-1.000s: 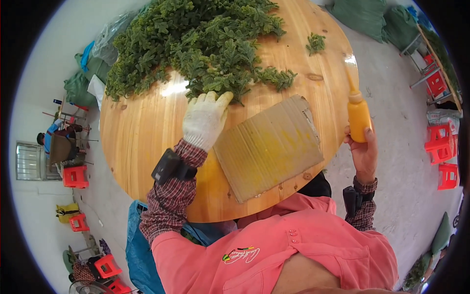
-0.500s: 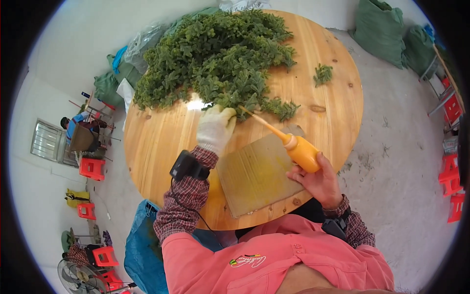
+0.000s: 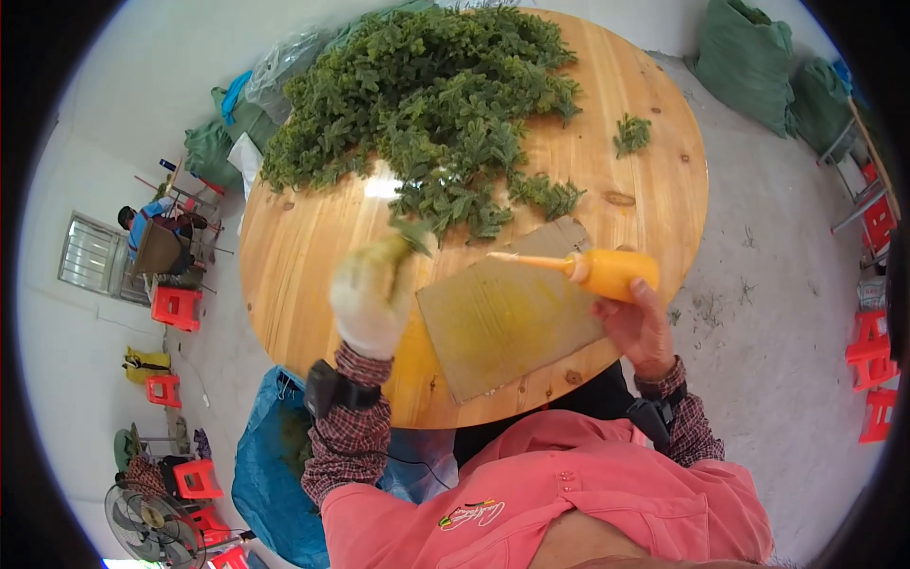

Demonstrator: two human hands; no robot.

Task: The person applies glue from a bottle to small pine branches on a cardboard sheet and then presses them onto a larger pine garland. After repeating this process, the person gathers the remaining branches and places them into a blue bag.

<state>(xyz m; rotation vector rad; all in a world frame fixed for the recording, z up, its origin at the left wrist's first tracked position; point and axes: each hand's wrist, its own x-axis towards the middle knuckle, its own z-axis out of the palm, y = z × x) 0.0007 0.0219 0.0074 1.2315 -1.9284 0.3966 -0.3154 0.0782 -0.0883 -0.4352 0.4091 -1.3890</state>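
Note:
My left hand, in a white glove stained yellow-green, is blurred and pinches a small green sprig just left of a stained cardboard sheet. My right hand grips an orange squeeze bottle held sideways, its long nozzle pointing left over the cardboard toward the sprig. Both hang over the near side of a round wooden table. A big heap of green sprigs covers the table's far half.
One loose sprig lies apart at the table's right. Green sacks stand at the far right, a blue bag sits under the table's near edge. Red stools, a seated person and a fan are on the left.
My left hand drew back from the heap with a sprig. My right hand swung the bottle from upright at the table's right edge to sideways over the cardboard.

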